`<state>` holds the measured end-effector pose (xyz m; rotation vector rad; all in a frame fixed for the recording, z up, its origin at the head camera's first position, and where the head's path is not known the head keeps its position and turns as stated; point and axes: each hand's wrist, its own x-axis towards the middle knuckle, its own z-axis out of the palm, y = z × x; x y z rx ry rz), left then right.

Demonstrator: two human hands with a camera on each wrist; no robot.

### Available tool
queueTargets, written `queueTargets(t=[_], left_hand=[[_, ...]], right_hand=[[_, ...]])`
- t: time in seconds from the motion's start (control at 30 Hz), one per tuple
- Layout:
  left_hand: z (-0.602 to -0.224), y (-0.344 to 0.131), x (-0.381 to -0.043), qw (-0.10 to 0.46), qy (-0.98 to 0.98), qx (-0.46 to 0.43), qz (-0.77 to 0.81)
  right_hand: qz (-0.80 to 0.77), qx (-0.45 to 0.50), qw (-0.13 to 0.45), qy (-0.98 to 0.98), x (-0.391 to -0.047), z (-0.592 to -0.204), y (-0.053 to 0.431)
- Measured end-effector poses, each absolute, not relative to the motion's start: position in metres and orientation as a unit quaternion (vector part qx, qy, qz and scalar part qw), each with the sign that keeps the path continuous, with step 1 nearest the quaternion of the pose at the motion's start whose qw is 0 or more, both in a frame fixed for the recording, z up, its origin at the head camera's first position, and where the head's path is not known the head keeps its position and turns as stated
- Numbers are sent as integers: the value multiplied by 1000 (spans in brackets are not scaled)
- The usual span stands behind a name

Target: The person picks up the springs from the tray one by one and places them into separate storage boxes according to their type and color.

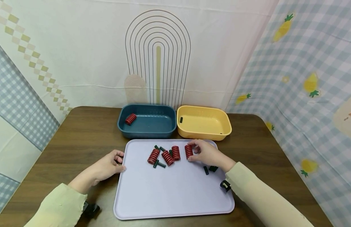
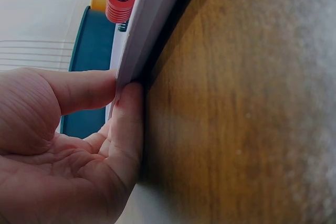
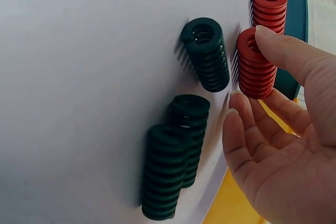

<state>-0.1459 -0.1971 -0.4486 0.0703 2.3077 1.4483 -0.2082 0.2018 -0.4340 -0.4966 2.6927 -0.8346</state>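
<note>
My right hand (image 1: 206,154) holds a red coil spring (image 1: 188,152) lengthwise on the lilac tray (image 1: 172,192), with the thumb (image 3: 278,45) at one end and fingers toward the other. More red springs (image 1: 176,153) lie to its left, with small green springs (image 1: 161,164) among them. Several dark green springs (image 3: 205,56) lie beside the right hand. At the tray's left edge, my left hand (image 1: 108,165) pinches the rim (image 2: 139,40), its thumb on top and a finger (image 2: 127,124) against the outer side near the wooden table.
Behind the tray stands a blue bin (image 1: 148,135) with one red spring (image 1: 130,119) inside. The yellow bin (image 1: 204,135) beside it holds a small dark green spring (image 1: 181,119) and another tiny dark piece. A patterned cloth (image 1: 93,56) hangs behind the table (image 1: 87,135).
</note>
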Motion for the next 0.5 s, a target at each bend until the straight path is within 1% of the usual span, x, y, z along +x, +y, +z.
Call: queueTargets(t=[0.3,0.5], left_hand=[[-449,-197,-146,204,831,25,517],[-448,-197,-146,203,831,25,517]], right_hand=[[-290,-180,126,931,-208,-435,202],[-300,-176,119,930,-209,-430,201]])
